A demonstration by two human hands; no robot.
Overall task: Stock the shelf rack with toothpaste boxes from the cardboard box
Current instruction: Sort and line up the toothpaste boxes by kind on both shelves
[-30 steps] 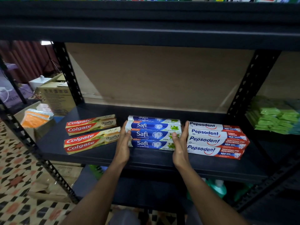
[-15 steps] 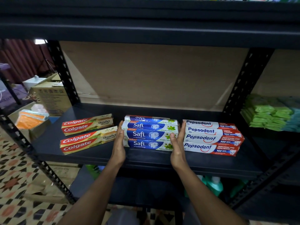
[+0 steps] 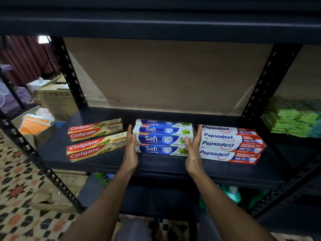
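Both hands were found flat and open, fingers straight and together, one at each end of the stack of Safi boxes point(image 3: 164, 137) on the dark shelf point(image 3: 107, 164). The left hand point(image 3: 130, 150) lay with its palm against the left end of the stack; the right hand point(image 3: 192, 150) stood at the right end, its fingertips point(image 3: 198, 132) reaching into the narrow gap between that stack and the Pepsodent boxes point(image 3: 229, 145). Neither hand had closed around anything; whether the right palm was pressing on the stack or just clear of it could not be told. The Safi boxes lay lengthwise between the hands, in two rows and two layers. The Pepsodent boxes sat just right of the right hand, stacked likewise. Two pairs of Colgate boxes point(image 3: 96, 139) lay left of the left hand, one pair behind the other, the nearer pair close to the left fingers. A cardboard box point(image 3: 57, 101) stood well beyond the left hand, outside the rack post point(image 3: 69, 73). Green packets point(image 3: 293, 117) were piled far right of the right hand, on the neighbouring shelf bay. Patterned floor tiles point(image 3: 19, 188) showed below and left of the left arm.
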